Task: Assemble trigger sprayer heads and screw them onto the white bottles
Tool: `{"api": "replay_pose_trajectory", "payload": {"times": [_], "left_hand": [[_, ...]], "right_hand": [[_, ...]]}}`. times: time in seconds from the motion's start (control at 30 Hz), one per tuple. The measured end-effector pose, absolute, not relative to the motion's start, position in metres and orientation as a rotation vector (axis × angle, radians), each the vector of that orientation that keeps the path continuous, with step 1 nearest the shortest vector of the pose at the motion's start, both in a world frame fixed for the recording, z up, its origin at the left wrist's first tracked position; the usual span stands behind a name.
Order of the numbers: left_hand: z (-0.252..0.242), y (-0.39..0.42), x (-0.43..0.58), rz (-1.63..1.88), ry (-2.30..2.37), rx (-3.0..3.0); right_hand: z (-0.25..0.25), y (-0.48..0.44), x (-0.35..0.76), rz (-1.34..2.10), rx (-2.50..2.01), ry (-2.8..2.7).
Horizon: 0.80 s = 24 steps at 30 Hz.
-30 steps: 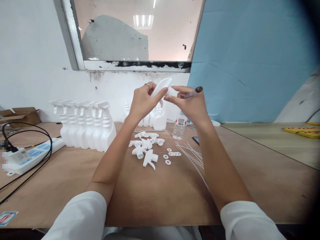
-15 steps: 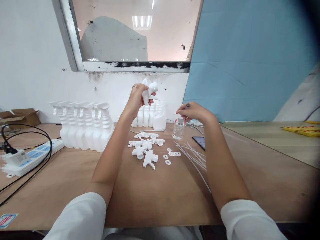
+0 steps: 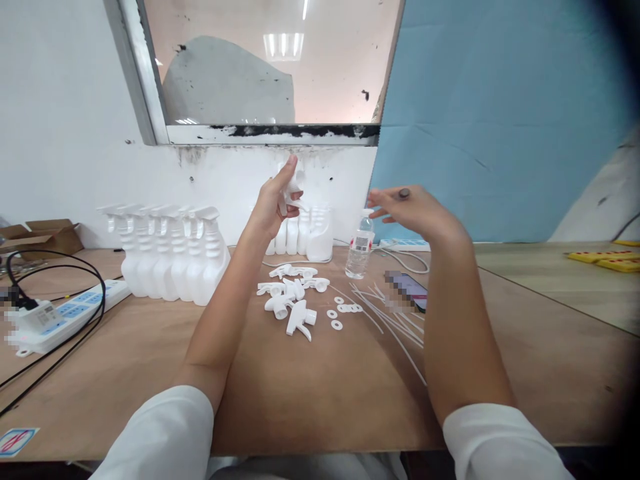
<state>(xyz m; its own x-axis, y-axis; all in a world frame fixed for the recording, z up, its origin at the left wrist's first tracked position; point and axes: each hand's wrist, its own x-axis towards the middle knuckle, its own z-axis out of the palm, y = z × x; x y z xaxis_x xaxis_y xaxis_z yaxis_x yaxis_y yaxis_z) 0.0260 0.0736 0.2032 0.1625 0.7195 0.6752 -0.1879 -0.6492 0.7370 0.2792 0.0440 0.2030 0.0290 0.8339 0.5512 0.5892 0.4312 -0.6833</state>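
Raised above the table, my left hand (image 3: 277, 193) is closed round a white trigger spray head (image 3: 295, 183), its cap facing right. My right hand (image 3: 410, 207) is curled over a pen-like stick with a grey round end (image 3: 403, 194); the rest of it is hidden in the hand. Its fingertips are by the cap of a clear water bottle (image 3: 359, 252); whether they touch it I cannot tell. Below lie several loose spray heads (image 3: 299, 319), white ring gaskets (image 3: 337, 325) and thin white tubes (image 3: 400, 333).
Assembled white spray bottles (image 3: 175, 263) stand in a row at the left. More white bottles (image 3: 320, 237) stand at the back. A phone (image 3: 413, 291) lies on the right, a power strip (image 3: 75, 310) with black cables and a cardboard box (image 3: 45, 238) on the left.
My right hand has moved up and right, uncovering the bottle's neck. My left hand has turned the spray head slightly and shifted a little left. More of the phone shows.
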Motion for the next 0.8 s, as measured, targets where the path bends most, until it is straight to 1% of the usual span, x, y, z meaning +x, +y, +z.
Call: {"api": "replay_pose_trajectory", "payload": {"times": [0.23,0.43,0.6,0.8], "left_hand": [[0.203,0.072,0.03,1.31,0.31,1.253],[0.19,0.087,0.04,1.207,0.354,1.306],[0.178,0.098,0.044,1.177,0.435,1.357],[0.174,0.098,0.045,1.133,0.537,1.447]], "right_hand": [[0.218,-0.001,0.231,0.375,-0.826,-1.565],[0.215,-0.006,0.22,0.357,-0.6,-1.725],[0.213,-0.004,0.215,0.289,-0.601,-1.793],[0.209,0.001,0.213,0.134,-0.726,-1.817]]}}
